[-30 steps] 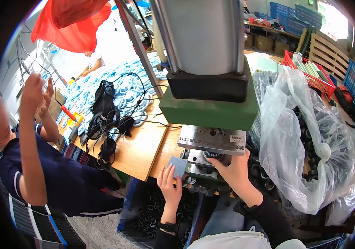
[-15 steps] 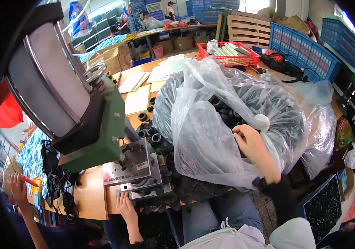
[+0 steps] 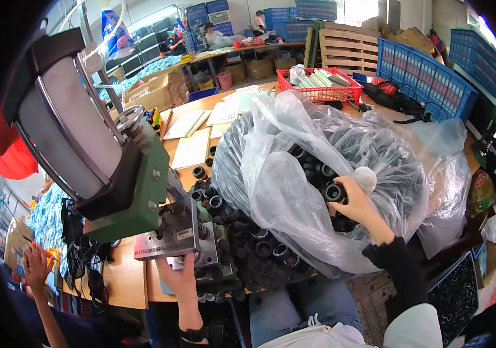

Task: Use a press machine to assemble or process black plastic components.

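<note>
My right hand is pinched on a round black plastic ring at the opening of a big clear plastic bag. More of these black parts fill the bag. My left hand reaches up into the steel die of a green press. Its fingertips are hidden by the upper plate, so I cannot see whether they hold anything. Loose black rings and round black pieces are heaped between the die and the bag.
Another person's hand is at the far left, beside black straps. Light pads lie behind the press. A red basket and blue crates stand behind the bag. A tray of black rings sits at lower right.
My left hand has moved from the die's front edge up under its upper plate. The right hand now shows a black ring in its fingers at the bag opening.
</note>
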### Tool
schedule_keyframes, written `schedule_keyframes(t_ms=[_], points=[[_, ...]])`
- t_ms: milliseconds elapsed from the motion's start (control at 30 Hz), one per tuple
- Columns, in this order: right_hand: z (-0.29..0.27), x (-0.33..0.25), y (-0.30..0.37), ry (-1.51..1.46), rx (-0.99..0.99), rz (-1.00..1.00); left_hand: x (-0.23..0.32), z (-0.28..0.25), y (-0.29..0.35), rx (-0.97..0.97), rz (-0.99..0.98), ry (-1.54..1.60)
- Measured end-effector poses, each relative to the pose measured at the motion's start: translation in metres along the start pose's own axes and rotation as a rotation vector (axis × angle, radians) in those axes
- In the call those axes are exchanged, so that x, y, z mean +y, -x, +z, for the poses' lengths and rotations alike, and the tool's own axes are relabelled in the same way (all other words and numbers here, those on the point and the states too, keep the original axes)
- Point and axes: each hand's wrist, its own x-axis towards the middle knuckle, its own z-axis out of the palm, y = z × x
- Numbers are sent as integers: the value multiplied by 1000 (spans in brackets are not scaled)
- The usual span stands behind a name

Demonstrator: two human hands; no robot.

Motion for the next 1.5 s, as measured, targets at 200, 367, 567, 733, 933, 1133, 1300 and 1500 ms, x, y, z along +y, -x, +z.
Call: schedule_keyframes(t_ms=[200, 367, 567, 733, 933, 1133, 1300, 1500], points=[[-39, -109, 23, -231, 134, -133, 10, -6, -5, 87, -62, -150], [-29, -155, 40, -532, 69, -174, 11, 12, 8, 97, 145, -276], [62, -213, 30, -574, -223, -256, 9, -24, 24, 201, -5, -166], [146, -249, 4, -641, -164, -288, -55, -98, 95, 233, -250, -367], [182, -277, -2, -633, -160, -260, -113, -166, 190, 131, -476, -657], [167, -287, 4, -524, -33, -205, -123, -126, 156, 179, -193, -493], [172, -291, 5, -632, -124, -81, -91, -84, 74, 3, 56, -421], [179, -286, 3, -555, -123, -11, -120, -53, 59, -190, 76, -467]])
